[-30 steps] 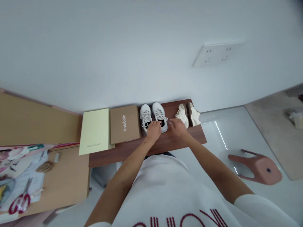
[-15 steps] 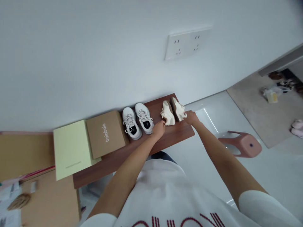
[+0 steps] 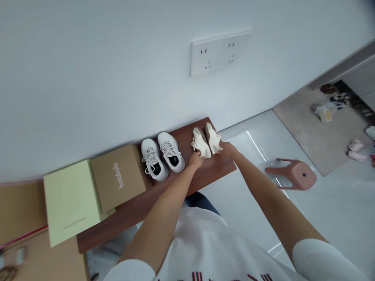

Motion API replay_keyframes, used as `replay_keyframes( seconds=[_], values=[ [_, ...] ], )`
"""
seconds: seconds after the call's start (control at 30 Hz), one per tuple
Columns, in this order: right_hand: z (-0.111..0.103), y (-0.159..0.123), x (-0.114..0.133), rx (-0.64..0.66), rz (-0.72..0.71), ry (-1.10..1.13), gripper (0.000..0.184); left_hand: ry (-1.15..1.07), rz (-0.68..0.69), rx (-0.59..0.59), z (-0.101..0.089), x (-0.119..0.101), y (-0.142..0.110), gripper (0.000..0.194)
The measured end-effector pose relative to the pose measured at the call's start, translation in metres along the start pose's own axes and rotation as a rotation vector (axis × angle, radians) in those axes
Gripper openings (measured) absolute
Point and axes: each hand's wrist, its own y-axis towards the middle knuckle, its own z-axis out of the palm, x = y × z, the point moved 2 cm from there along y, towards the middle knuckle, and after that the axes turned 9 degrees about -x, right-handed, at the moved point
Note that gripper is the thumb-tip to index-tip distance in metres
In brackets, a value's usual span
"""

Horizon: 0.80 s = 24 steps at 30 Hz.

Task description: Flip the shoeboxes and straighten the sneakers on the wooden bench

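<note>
Looking down from the head camera, I found both hands at the far right end of the dark wooden bench (image 3: pixel 164 203), which stood against a white wall (image 3: pixel 88 78). The left hand (image 3: pixel 195 159) rested at the heel of the left cream shoe (image 3: pixel 200 142), its fingers curled against the heel; I could not tell whether they actually pinched it. The right hand (image 3: pixel 229 148) touched the heel of the right cream shoe (image 3: pixel 213 137), fingers drawn together on it; the exact grip was too small to judge. The two cream shoes lay side by side, tipped onto their sides with brown soles partly showing, toes toward the wall.

Just beside them to the left stood a pair of white lace-up sneakers (image 3: pixel 162 156), upright, toes toward the wall. Further left lay a brown cardboard box lettered "balabala" (image 3: pixel 118 181), and next to it a pale yellow-green box (image 3: pixel 68 201) overhanging the bench end. A double wall socket (image 3: pixel 219 52) sat above the shoes. A pink plastic stool (image 3: pixel 293 177) lay tipped over on the glossy white floor (image 3: pixel 322 218), well apart from the bench.
</note>
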Motion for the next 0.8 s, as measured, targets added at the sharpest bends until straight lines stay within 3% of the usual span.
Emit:
replay_keyframes(
  seconds=[0.27,0.5,0.8],
  values=[
    [-0.026,-0.004,0.017,-0.168,-0.219,0.046,0.023,0.049,0.145,-0.113,-0.031,-0.008,-0.001,0.034],
    [-0.041,0.002,0.044,-0.247,-0.228,-0.025,0.028,0.22,0.132,-0.104,-0.041,-0.024,0.001,0.039],
    [-0.024,0.009,0.052,-0.203,-0.177,-0.048,0.025,0.275,0.116,-0.081,-0.033,-0.029,0.007,0.035]
  ],
)
